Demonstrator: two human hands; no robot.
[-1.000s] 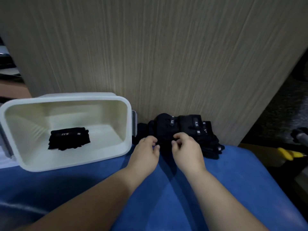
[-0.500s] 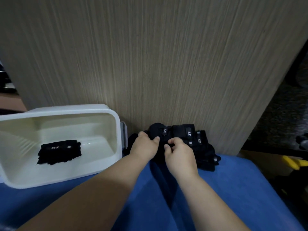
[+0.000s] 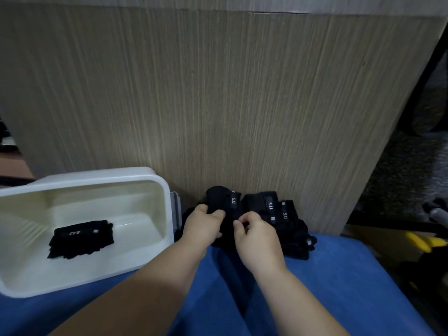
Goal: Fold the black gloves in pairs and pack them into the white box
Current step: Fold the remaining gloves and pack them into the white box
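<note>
left hand (image 3: 204, 225) and right hand (image 3: 257, 235) both pinch gloves (image 3: 269, 204) piled right of box (image 3: 167, 190); tangled neighbours may drag along, mismatching the pair.

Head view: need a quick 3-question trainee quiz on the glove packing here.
1. True or false: the white box already holds a folded glove bundle.
2. The glove pile lies: A in the box; B right of the box, against the wood panel; C on the floor.
3. Fill in: the left hand and right hand both grip the ____.
Key: 1 true; 2 B; 3 glove pile.
</note>
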